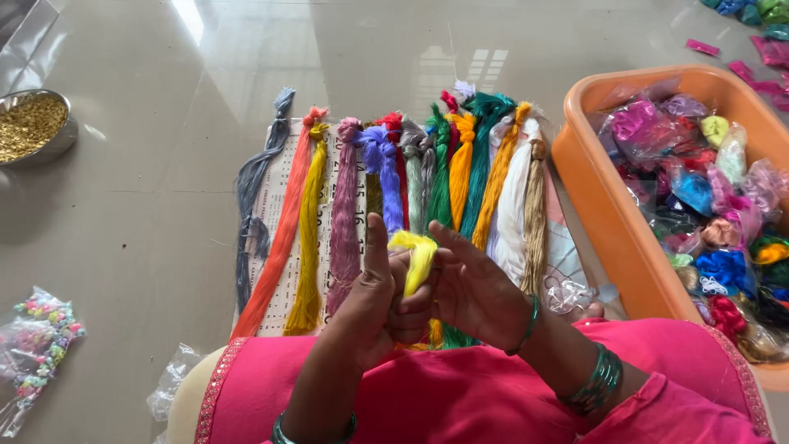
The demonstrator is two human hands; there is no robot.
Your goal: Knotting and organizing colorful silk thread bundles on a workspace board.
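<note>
Both hands meet at lower centre of the frame, over a pink-clothed lap. Left hand [370,300] is curled with thumb up, fingers [376,238] wrapped around a yellow thread skein [417,256]. Right hand [477,288] pinches the same skein from the other side, fingertips closed on it, so both hands grasp it. The skein is bent into a loop over the fingers, probably held doubled so the strands stay together and do not tangle. It looks silky, bright lemon yellow, fine loose strands, glossy at the fold; its lower end is hidden behind the hands.

Above the hands, centre frame, a row of coloured thread skeins [394,189] lies side by side on a printed sheet [279,205] on the floor [164,164], grey, orange, yellow, mauve, purple, green, teal, white, tan, knotted ends up, seemingly spread apart so each colour reads at a glance.

Right edge: orange plastic tub [608,214] full of bagged thread bundles. Upper left: steel bowl [57,140] of gold beads. Lower left: clear bag of pastel beads [37,345]. Green bangles on both wrists.
</note>
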